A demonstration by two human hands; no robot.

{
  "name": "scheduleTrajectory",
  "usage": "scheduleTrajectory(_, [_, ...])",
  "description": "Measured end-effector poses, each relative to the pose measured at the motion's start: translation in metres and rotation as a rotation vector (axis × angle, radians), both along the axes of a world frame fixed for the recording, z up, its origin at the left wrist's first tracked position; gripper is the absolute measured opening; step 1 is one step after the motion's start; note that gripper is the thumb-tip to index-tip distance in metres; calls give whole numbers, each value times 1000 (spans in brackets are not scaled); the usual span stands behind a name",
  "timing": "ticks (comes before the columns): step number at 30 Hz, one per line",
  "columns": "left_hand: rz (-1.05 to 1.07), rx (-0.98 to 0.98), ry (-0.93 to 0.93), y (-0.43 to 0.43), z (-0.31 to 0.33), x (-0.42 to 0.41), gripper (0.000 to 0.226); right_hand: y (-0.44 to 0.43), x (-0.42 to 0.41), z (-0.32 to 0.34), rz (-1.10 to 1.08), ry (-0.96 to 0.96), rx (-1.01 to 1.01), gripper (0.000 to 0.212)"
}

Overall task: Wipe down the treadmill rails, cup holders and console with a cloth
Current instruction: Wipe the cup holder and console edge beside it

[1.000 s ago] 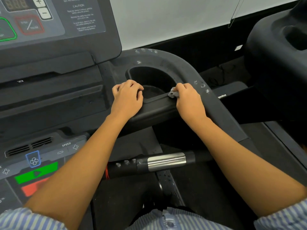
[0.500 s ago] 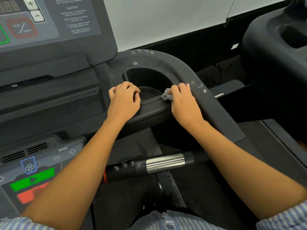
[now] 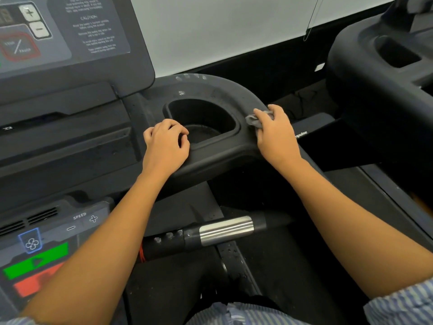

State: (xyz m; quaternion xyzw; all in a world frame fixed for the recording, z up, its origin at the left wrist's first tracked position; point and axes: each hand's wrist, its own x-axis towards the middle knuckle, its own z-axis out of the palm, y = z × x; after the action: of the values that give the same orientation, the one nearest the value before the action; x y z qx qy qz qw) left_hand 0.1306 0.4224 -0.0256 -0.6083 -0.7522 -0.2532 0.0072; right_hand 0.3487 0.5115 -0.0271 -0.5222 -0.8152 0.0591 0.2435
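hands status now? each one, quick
Left hand: curled, holding nothing, resting on the near rim of the cup holder.
Right hand: closed on the grey cloth, pressed on the curved rail.

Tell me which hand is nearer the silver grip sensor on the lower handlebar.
Left, narrowly. The left hand rests on the cup holder front rim, above and slightly left of the silver grip sensor. The right hand, pressing the cloth on the rail, sits farther up-right.
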Motion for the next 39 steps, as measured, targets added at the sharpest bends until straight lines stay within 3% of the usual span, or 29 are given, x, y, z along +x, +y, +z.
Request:
scheduleTrajectory(2, [6, -4, -10, 0, 1, 0, 20, 5, 5, -5, 1, -160, -16, 50])
scheduleTrajectory(7, [6, -25, -29, -1, 1, 0, 20, 25, -3, 7, 29, -126, -173, 52])
scheduleTrajectory(13, [3, -38, -35, -1, 0, -1, 21, -1, 14, -8, 104, -201, 5, 46])
scheduleTrajectory(20, [4, -61, -32, -1, 1, -1, 22, 22, 0, 3, -22, -118, -163, 48])
scheduleTrajectory(27, [7, -54, -19, -1, -1, -2, 22, 11, 3, -8, 196, -242, -12, 48])
scheduleTrajectory(32, [16, -36, -32, 0, -2, -1, 22, 16, 7, -3, 83, -154, -103, 45])
scheduleTrajectory(39, [7, -44, -28, 0, -1, -1, 23, 7, -17, 4, 186, -327, -61, 45])
